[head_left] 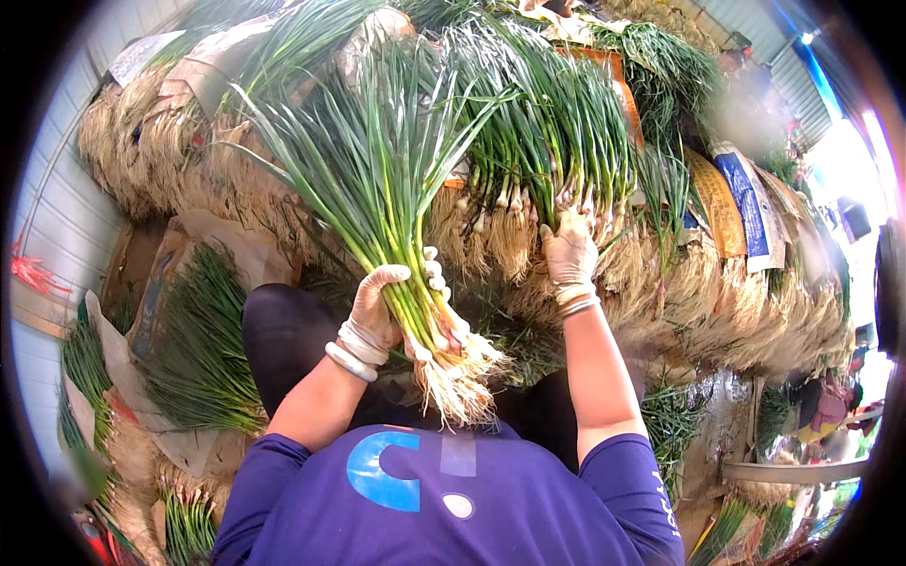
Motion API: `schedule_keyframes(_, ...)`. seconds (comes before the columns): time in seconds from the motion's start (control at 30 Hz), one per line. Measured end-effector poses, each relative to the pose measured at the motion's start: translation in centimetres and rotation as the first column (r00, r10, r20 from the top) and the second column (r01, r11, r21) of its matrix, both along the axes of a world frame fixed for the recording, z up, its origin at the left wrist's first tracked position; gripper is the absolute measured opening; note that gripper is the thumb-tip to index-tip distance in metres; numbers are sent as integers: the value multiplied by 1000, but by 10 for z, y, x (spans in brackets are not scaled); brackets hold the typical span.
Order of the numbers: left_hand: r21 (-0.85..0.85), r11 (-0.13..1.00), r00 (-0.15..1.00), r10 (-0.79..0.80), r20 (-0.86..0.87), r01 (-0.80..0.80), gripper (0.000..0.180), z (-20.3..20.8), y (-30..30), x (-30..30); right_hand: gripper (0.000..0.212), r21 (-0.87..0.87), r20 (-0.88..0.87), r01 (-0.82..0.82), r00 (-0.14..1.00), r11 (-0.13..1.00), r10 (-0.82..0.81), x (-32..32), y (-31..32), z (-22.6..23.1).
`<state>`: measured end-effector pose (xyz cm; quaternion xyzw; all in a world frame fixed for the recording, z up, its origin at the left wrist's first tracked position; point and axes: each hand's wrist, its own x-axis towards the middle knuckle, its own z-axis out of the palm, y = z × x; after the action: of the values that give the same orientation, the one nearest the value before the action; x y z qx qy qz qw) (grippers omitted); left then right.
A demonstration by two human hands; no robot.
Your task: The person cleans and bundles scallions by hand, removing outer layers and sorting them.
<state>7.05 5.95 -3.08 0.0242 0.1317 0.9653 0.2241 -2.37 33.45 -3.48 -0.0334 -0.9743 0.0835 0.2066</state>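
In a pale glove, my left hand (380, 307) wraps round the lower stalks of a bunch of green garlic (401, 245). Its long leaves fan up and away, while the whitish bulbs and stringy roots hang toward my lap. Farther right, my gloved right hand (571, 250) is closed at the root end of more green garlic (557, 141) lying on the pile. The fingers there seem to pinch stalks near the bulbs, partly hidden behind the hand. That garlic lies with leaves pointing away and roots toward me.
A long heap of rooted stalks (651, 302) runs across in front of me. Paper sacks (741, 203) lie over parts of it at the right. Another green bundle (203, 349) rests in brown paper at the left. A curved metal bar (793, 472) stands at the lower right.
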Motion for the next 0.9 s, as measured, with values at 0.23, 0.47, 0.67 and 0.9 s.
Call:
schedule_keyframes(0.23, -49, 999, 997, -16, -71, 12, 42, 1, -1, 5, 7, -994, 102, 78, 888, 71, 449, 14, -8, 31)
schedule_keyframes(0.47, -13, 990, 982, -140, 128, 143, 39, -9, 7, 11, 13, -985, 78, 156, 794, -78, 603, 64, -76, 29)
schedule_keyframes(0.67, -19, 982, 979, -184, 82, 186, 40, -11, 11, 15, 15, -996, 87, 70, 809, 51, 582, 39, -91, 24)
schedule_keyframes(0.9, 40, 989, 989, -142, 27, 141, 31, -8, 19, 11, 11, -935, 92, 232, 890, -269, 446, 48, -97, 8)
